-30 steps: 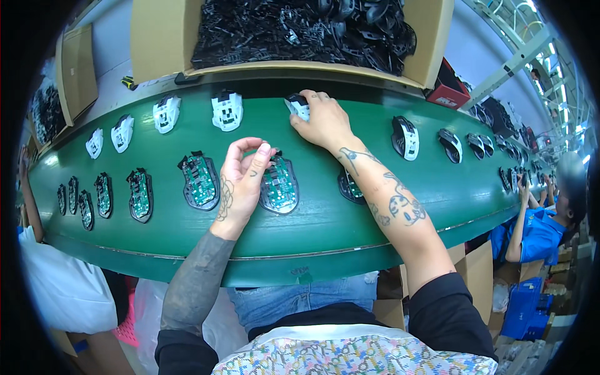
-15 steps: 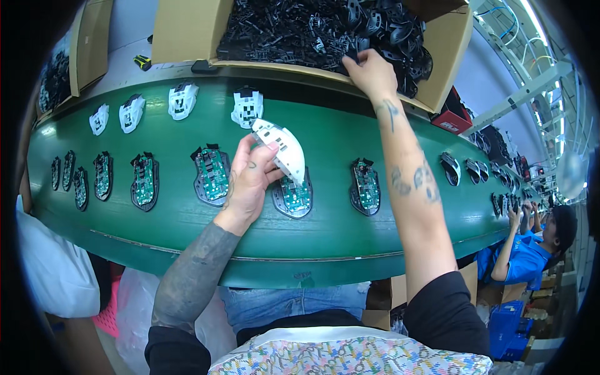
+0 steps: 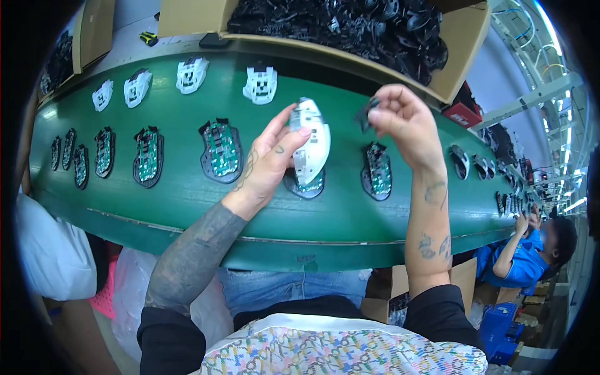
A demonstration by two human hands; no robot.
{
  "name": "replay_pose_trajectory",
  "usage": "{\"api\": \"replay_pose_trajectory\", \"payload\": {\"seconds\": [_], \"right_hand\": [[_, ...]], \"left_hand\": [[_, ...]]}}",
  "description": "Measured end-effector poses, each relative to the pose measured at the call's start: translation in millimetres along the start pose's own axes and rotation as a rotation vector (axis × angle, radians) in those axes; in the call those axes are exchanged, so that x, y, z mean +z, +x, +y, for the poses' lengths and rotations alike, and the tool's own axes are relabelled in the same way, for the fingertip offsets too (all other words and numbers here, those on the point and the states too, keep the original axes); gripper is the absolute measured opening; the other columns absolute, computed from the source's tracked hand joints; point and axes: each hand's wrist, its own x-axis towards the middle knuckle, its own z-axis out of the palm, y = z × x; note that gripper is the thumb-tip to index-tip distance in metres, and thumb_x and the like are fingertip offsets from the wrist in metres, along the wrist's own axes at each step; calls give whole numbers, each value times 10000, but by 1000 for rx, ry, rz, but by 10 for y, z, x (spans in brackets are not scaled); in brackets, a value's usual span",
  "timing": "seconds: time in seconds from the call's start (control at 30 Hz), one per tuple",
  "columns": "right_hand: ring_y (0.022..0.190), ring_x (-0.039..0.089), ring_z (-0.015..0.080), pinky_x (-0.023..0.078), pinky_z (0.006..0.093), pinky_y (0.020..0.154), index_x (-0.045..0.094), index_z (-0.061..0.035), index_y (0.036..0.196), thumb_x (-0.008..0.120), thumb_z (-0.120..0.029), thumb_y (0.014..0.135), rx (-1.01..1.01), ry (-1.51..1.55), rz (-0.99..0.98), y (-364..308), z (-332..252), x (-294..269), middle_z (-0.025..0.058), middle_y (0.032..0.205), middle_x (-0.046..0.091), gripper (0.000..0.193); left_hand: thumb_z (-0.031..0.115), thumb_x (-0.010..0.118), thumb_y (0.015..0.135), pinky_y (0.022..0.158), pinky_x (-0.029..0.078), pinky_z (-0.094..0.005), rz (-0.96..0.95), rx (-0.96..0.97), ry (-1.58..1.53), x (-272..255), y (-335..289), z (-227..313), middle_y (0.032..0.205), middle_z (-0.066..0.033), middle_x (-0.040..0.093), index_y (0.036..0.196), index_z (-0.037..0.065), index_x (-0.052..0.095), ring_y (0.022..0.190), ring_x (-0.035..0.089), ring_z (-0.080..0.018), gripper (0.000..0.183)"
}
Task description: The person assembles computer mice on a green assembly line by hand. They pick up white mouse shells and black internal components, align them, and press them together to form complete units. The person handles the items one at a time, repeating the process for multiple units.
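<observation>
My left hand (image 3: 270,161) holds a white plastic mouse shell (image 3: 310,140) upright above the green conveyor belt (image 3: 187,206). Just right of it, my right hand (image 3: 406,125) pinches a small black plastic part (image 3: 365,114) close to the shell's top. Under the shell lies a black mouse base with a green circuit board (image 3: 306,184), partly hidden. Two similar bases (image 3: 222,150) (image 3: 378,170) lie on either side of it.
A cardboard box (image 3: 456,47) full of black plastic parts stands behind the belt. White shells (image 3: 260,84) lie along the belt's far edge, more circuit-board bases (image 3: 147,156) to the left. A person in blue (image 3: 522,256) works at the right; someone in white (image 3: 47,250) stands at the left.
My right hand has come back from the cardboard box with a small black part. My left hand has raised the white shell and turned it upright.
</observation>
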Motion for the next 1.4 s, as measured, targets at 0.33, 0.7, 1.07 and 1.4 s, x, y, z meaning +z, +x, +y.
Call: {"api": "replay_pose_trajectory", "payload": {"seconds": [0.33,0.7,1.07,1.4], "right_hand": [[851,608,93,523,219,742,628,16,1059,688,-11,837,-32,156,191,-434,436,628,48,945,643,232],[795,639,123,547,231,668,659,-19,1019,763,-91,769,-305,-337,297,-434,563,739,69,898,633,281],[742,668,114,545,223,659,663,-4,985,773,-109,768,-226,-234,204,-447,501,762,69,832,694,265],[675,647,175,517,259,565,718,-41,933,765,-100,755,-611,-705,376,-409,479,815,82,776,664,193]], "left_hand": [[247,606,930,1004,397,-322,-150,217,244,33,-37,-98,1369,-173,404,1448,-20,157,1204,475,-207,736],[179,656,886,1052,348,-344,-251,276,397,-52,-56,-64,1400,-165,346,1475,0,54,1273,404,-225,862],[148,650,862,1060,344,-387,-293,208,415,-175,-74,-67,1404,-205,330,1445,-19,20,1289,396,-267,874],[265,744,826,909,502,-370,-203,-3,283,-138,-98,73,1317,-217,433,1397,-45,157,1149,542,-264,876]]}}
